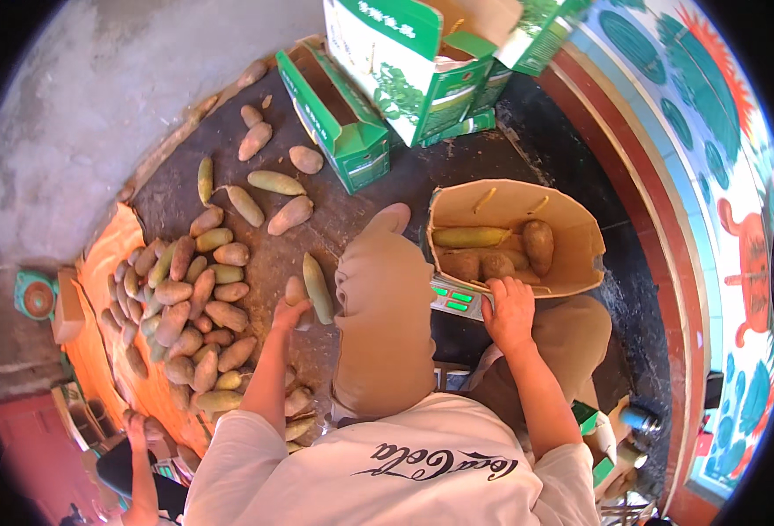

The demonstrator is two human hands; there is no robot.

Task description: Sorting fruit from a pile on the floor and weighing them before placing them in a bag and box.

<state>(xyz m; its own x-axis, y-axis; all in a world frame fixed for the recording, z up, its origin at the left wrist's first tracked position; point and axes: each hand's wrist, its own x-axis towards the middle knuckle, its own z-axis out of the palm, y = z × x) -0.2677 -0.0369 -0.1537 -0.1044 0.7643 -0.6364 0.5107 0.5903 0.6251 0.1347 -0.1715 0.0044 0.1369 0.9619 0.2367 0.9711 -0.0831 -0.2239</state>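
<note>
My left hand [288,316], low beside my left knee, is closed on a brown oblong root vegetable [296,291] that looks like a sweet potato. Just right of it lies a long green radish-like root [317,287]. To the right, a cardboard box [571,223] rests by a scale [453,299] with lit green displays; whether the scale bears it cannot be told. Several brown roots [538,247] and a long green one [472,237] lie inside. My right hand [511,314] grips the box's near edge, fingers over the rim.
A big heap of brown and green roots [176,316] covers an orange sheet [89,324] at left. Loose roots [291,215] lie farther out. Green-and-white cartons [387,70] stand at the far side. A co-worker's hand [136,430] shows lower left. A painted wall [711,105] bounds the right.
</note>
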